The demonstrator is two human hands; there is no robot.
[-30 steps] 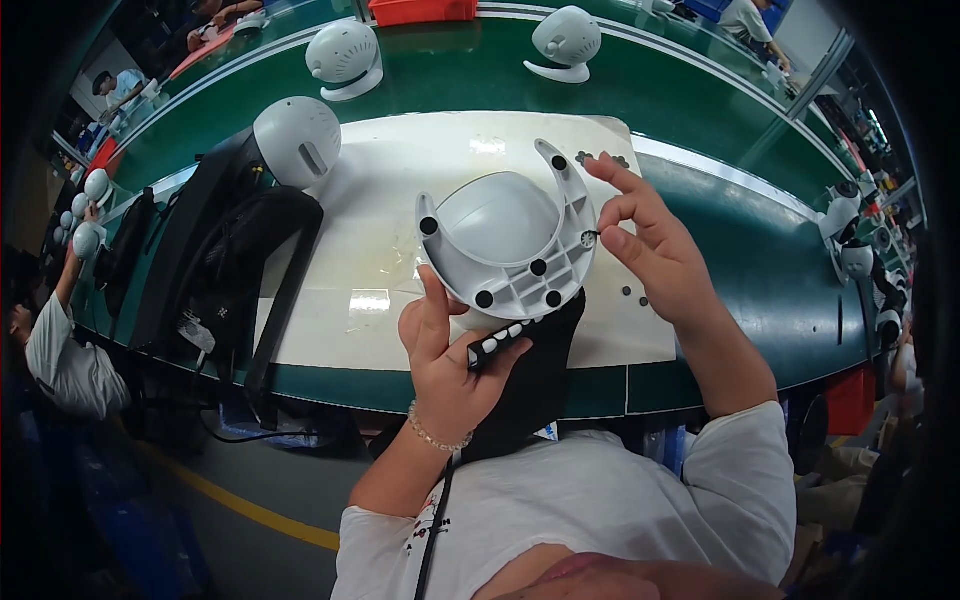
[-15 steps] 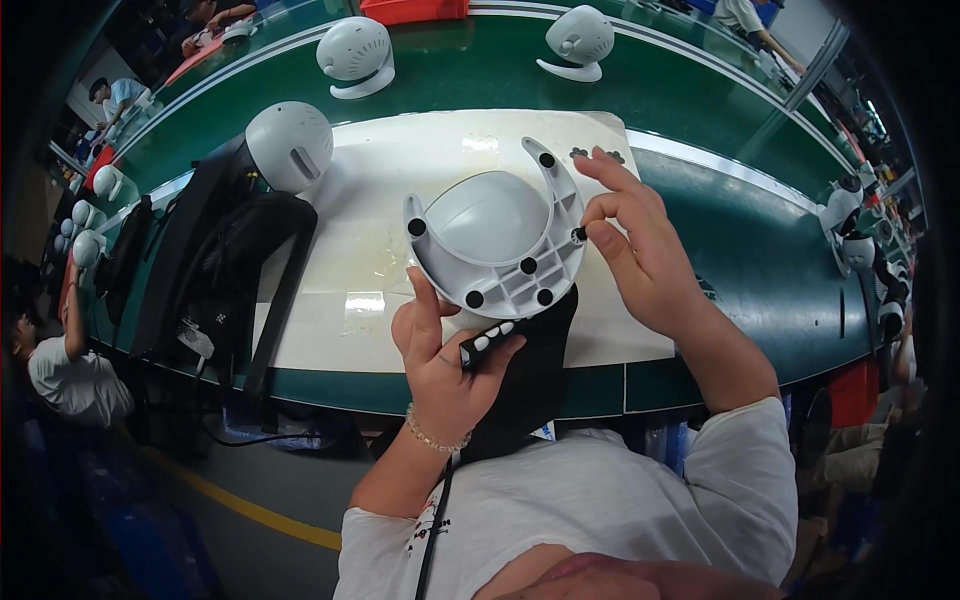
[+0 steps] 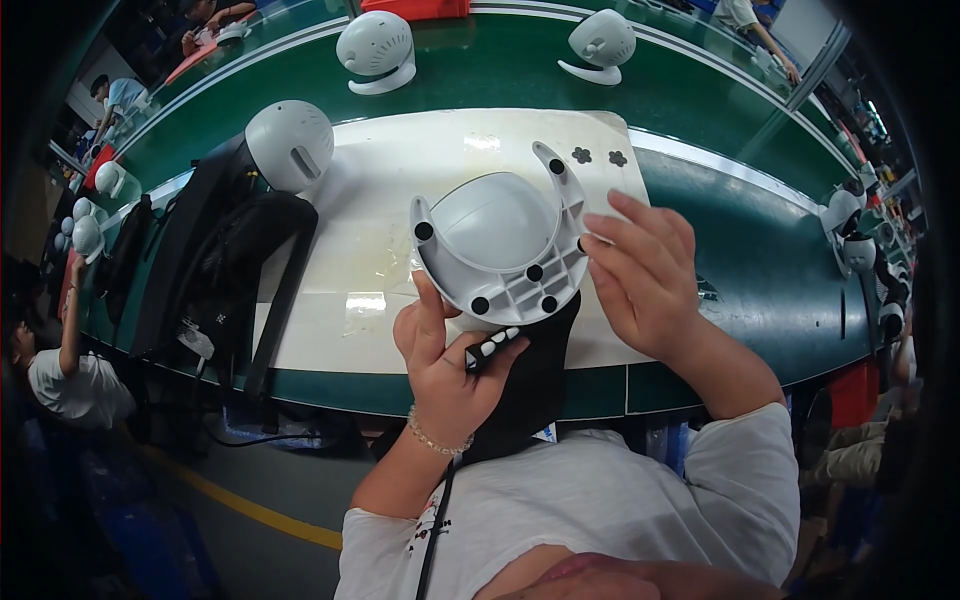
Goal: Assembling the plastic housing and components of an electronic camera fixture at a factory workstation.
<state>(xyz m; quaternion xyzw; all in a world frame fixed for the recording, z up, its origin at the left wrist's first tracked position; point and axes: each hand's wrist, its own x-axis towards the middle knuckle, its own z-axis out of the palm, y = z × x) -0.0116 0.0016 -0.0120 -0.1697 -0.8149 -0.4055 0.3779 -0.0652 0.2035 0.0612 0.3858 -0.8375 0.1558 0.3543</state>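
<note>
The left hand point(image 3: 440, 365) holds a white crescent-footed device point(image 3: 497, 225) along its lower edge; the right hand point(image 3: 648, 285), grip width unclear, touches its right rim.

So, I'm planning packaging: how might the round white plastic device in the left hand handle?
The round white plastic device will likely feel stiff, given its ribbed white crescent-shaped base. Its smooth, shiny surface may be slippery. Pushed while upright, it might resist sliding if the round black pads grip.
</note>
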